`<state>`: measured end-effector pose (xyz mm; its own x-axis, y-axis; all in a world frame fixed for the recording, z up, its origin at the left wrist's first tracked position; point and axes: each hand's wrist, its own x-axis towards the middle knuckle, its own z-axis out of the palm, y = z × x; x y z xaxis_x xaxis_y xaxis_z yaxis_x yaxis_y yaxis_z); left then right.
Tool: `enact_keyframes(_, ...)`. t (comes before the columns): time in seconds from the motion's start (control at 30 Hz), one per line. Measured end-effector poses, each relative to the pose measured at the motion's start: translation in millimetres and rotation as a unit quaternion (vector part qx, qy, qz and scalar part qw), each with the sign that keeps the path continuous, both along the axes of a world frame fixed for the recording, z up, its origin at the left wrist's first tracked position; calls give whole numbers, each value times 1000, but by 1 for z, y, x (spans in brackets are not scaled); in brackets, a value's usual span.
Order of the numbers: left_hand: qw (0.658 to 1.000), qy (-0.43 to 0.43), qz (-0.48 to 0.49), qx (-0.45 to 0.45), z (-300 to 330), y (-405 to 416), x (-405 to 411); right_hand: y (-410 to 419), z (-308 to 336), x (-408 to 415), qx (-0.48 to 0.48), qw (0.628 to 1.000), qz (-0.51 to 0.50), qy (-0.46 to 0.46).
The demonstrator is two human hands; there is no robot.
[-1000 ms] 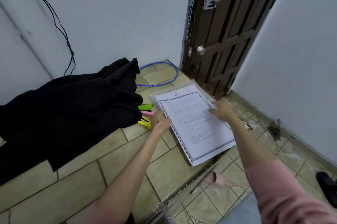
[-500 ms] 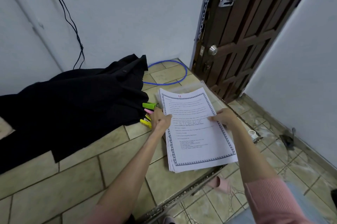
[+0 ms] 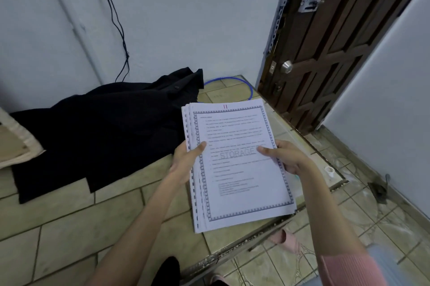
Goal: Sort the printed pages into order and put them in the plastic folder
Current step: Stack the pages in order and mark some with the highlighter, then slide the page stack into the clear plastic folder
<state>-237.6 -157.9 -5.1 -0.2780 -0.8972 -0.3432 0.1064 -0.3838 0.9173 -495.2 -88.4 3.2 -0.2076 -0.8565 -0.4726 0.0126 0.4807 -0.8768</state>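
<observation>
Holding the stack of printed pages up off the tiled ledge, one hand on each long side. Left hand gripping the left edge, thumb on top and fingers tucked under, likely to stop the sheets from sliding apart. Right hand gripping the right edge the same way, thumb pressed near the grey word STORAGE. Gripped on both sides, probably so the floppy paper stays flat and easy to read. Top sheet facing up, with a red mark at its far edge, maybe a page number for checking the order. Left edges of the lower sheets fanned out a little, so not yet squared up.

Plastic folder lying on the ledge just past the pages on the right, mostly hidden, hard to tell if open. Black cloth spread to the left, blue cable curled at the far end, brown door on the right.
</observation>
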Motion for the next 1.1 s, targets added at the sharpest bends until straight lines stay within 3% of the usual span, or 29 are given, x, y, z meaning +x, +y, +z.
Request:
enact_keyframes(0.13,999,-32,27,-7,-2,8,71,-13,-2,72,-8,994,106,-33)
enact_keyframes(0.23,994,-74,76,31,-9,14,117,-21,-6,135,-17,988,154,29)
enact_keyframes(0.37,977,-157,138,46,-20,25,178,-25,-20,205,-46,986,152,42)
enact_keyframes(0.5,953,-234,188,41,-32,38,212,-23,-34,256,-79,973,153,152)
enact_keyframes(0.57,942,-285,177,-5,-33,42,212,-25,-39,267,-80,967,131,206)
enact_keyframes(0.7,887,-422,151,-110,-33,49,201,-25,-37,272,-89,955,110,260)
enact_keyframes(0.77,812,-544,136,-162,-35,53,199,-18,-39,275,-94,933,136,319)
enact_keyframes(0.83,750,-621,47,-223,-41,53,199,-10,-49,282,-142,829,154,519)
enact_keyframes(0.9,736,-628,-64,-245,-51,50,198,-5,-57,285,-151,772,173,593)
enact_keyframes(1.0,727,-635,-110,-237,-63,51,197,-2,-69,283,-97,800,247,538)
enact_keyframes(1.1,717,-648,-111,-232,-64,53,198,-2,-72,282,-93,805,245,532)
